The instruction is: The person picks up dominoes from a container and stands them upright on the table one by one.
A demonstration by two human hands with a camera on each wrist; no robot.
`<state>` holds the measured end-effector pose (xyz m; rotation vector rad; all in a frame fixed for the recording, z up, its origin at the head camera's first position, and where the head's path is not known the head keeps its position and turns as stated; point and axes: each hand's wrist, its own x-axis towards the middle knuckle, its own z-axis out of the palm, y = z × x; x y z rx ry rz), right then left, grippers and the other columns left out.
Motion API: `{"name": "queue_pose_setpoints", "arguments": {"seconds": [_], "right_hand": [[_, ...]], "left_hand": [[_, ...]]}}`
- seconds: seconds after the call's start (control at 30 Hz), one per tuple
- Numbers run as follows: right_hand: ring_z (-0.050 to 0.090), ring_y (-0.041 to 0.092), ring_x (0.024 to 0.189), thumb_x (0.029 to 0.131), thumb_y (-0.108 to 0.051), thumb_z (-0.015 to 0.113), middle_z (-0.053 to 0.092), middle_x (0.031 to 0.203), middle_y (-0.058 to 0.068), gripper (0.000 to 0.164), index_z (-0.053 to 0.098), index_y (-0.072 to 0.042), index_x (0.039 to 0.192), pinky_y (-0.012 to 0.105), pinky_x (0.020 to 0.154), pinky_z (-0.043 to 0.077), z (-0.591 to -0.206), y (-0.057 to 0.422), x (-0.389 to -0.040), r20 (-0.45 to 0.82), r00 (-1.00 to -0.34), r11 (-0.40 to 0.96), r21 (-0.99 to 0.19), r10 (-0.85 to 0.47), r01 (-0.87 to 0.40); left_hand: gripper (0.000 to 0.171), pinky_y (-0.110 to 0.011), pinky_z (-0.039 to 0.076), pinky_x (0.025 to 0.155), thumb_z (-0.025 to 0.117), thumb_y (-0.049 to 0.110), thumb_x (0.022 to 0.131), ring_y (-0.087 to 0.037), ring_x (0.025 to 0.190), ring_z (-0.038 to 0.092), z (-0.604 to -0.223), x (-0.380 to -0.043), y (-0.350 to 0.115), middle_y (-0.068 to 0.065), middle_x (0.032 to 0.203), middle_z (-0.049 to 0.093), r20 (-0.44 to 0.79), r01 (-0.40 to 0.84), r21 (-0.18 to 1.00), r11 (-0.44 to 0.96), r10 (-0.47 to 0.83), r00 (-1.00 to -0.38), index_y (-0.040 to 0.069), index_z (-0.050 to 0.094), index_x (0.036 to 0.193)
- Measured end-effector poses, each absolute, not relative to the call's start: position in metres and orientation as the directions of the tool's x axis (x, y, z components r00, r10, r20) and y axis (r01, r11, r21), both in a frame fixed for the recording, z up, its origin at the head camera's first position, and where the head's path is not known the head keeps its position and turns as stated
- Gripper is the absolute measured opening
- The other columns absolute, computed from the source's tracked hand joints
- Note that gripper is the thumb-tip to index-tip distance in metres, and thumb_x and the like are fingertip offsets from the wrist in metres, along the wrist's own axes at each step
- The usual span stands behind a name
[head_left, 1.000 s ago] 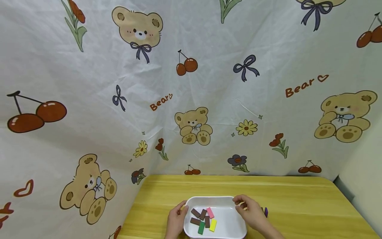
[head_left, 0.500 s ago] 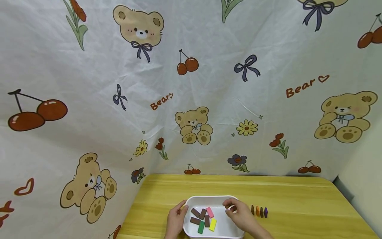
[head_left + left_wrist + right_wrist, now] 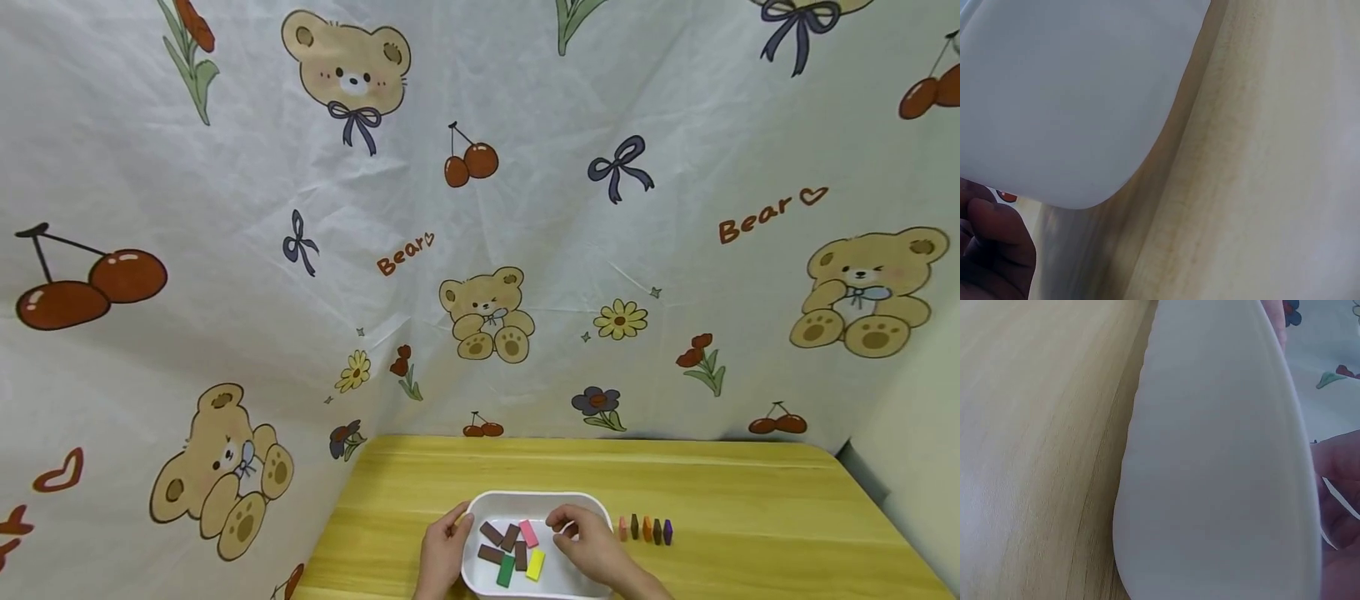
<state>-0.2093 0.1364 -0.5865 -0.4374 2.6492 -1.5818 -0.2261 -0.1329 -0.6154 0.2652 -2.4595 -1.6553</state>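
Note:
At its left end, a white tray (image 3: pixel 577 577) is held by my left hand (image 3: pixel 442 550), the thumb over the rim and the fingers along the outside. Inside lie several brown blocks (image 3: pixel 491 553), a pink block (image 3: pixel 528 533), a green block (image 3: pixel 506 572) and a yellow block (image 3: pixel 535 565). My right hand (image 3: pixel 588 543) hovers over the right half of the tray, fingers bent, to the right of the pink block. Nothing shows between its thumb and fingers. In the right wrist view, the tray's wall (image 3: pixel 1222 456) hides most of the blocks' area.
Right of the tray, several small coloured blocks stand in a row on the wooden table (image 3: pixel 750 517), among them an orange block (image 3: pixel 647 529) and a purple block (image 3: pixel 667 532). A bear-print cloth (image 3: pixel 525 233) hangs behind the table and along its left side.
My right hand has moved left from the tray's right rim to over its inside, uncovering the row of standing blocks. The left hand has stayed at the tray.

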Motion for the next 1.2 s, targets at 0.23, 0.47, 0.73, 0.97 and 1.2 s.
{"name": "queue_pose_setpoints", "arguments": {"seconds": [0.23,0.47,0.73,0.97,1.2], "right_hand": [[0.058,0.009,0.081,0.088,-0.001,0.071,0.067,0.096,0.003,0.015,0.070,-0.006,0.102,0.021,0.070,0.049,-0.589,0.131,-0.212,0.103,-0.956,0.462,-0.858,-0.274,-0.224],[0.058,0.010,0.081,0.085,0.001,0.071,0.066,0.096,0.004,0.017,0.069,-0.005,0.102,0.021,0.070,0.049,-0.592,0.125,-0.214,0.111,-0.945,0.443,-0.862,-0.309,-0.246],[0.058,0.015,0.081,0.081,0.005,0.071,0.066,0.096,0.005,0.023,0.070,-0.002,0.103,0.020,0.068,0.048,-0.596,0.122,-0.221,0.105,-0.923,0.444,-0.853,-0.370,-0.275],[0.057,0.018,0.080,0.072,0.009,0.074,0.069,0.094,0.007,0.031,0.070,-0.004,0.100,0.020,0.066,0.044,-0.603,0.118,-0.224,0.103,-0.906,0.428,-0.856,-0.410,-0.291],[0.052,0.008,0.075,0.066,0.010,0.076,0.068,0.088,0.003,0.034,0.071,-0.007,0.094,0.022,0.066,0.042,-0.612,0.114,-0.225,0.140,-0.888,0.450,-0.821,-0.437,-0.351]], "left_hand": [[0.032,-0.023,0.043,0.052,0.076,0.027,0.094,-0.011,0.062,0.048,-0.615,-0.224,-0.134,0.002,0.067,0.051,0.047,-0.044,0.929,0.368,-0.236,-0.971,0.013,0.077,0.122],[0.031,-0.023,0.043,0.051,0.075,0.026,0.095,-0.009,0.062,0.048,-0.616,-0.226,-0.133,0.003,0.067,0.051,0.045,-0.051,0.928,0.368,-0.246,-0.968,0.012,0.077,0.122],[0.031,-0.023,0.044,0.053,0.076,0.026,0.094,-0.009,0.062,0.049,-0.616,-0.224,-0.133,0.003,0.068,0.052,0.042,-0.049,0.932,0.360,-0.241,-0.970,0.013,0.077,0.122],[0.030,-0.023,0.043,0.052,0.075,0.025,0.094,-0.009,0.061,0.047,-0.615,-0.223,-0.132,0.003,0.067,0.051,0.047,-0.050,0.926,0.373,-0.247,-0.968,0.014,0.077,0.122],[0.029,-0.023,0.044,0.051,0.075,0.023,0.094,-0.009,0.060,0.048,-0.612,-0.221,-0.131,0.002,0.066,0.051,0.053,-0.038,0.931,0.362,-0.236,-0.970,0.013,0.077,0.121]]}}
